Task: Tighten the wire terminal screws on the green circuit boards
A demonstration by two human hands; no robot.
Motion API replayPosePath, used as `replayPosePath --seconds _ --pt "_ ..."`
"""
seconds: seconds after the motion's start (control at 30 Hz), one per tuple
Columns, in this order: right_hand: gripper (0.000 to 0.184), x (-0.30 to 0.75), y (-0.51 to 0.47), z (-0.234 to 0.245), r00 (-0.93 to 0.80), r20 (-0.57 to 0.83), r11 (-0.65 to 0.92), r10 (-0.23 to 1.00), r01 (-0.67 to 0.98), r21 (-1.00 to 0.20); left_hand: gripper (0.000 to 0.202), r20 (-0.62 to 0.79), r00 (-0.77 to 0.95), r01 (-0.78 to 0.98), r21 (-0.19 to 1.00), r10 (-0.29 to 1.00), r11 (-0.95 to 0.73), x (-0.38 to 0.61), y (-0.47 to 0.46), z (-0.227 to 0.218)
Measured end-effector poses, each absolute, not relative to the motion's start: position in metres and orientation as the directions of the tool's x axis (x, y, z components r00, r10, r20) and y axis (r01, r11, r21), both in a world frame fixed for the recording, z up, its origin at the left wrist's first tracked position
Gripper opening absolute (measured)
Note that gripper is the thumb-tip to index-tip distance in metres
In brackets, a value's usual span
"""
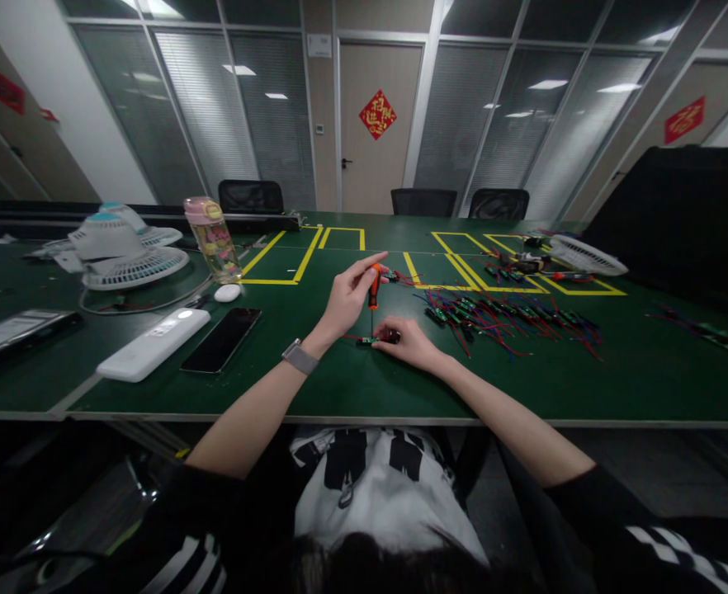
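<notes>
My left hand (345, 297), with a watch on the wrist, is closed around a small orange-handled screwdriver (374, 295) held upright, tip down on a small green circuit board (369, 340) on the green table (617, 379). My right hand (408, 340) lies on the table just right of the board, its fingers pinched on the board's edge and its red wires.
A pile of several green boards with red and blue wires (506, 320) lies to the right. On the left are a black phone (221, 340), a white power bank (153, 344), a white mouse (227, 292), a pink-lidded bottle (212, 239) and small fans (125, 247). Yellow tape boxes (302, 260) mark the far side.
</notes>
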State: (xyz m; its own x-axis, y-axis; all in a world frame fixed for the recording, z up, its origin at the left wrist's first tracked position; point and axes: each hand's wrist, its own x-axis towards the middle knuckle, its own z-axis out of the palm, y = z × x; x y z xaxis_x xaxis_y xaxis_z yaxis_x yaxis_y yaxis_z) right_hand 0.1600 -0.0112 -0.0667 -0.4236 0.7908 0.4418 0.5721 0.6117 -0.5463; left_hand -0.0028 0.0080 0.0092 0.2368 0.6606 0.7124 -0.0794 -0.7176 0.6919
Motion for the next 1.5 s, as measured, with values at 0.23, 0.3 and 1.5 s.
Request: replayPosePath --seconds 0.23,0.3,1.5 --pt "0.009 0.16 -0.011 -0.0672 -0.43 0.437 0.613 0.79 0.569 -0.548 0.028 0.73 0.202 0.023 0.662 0.652 -0.749 -0.0048 0.0133 0.007" --pt "0.009 0.1601 -0.0106 -0.0676 -0.434 0.438 0.616 0.787 0.569 -0.544 0.033 0.702 0.264 -0.075 0.698 0.661 -0.712 -0.0043 0.0156 0.0063" --pt "0.013 0.1629 -0.0119 -0.0663 -0.463 0.451 0.641 0.763 0.632 -0.435 0.032 0.689 0.237 -0.071 0.716 0.685 -0.695 -0.0049 0.0117 0.0083"
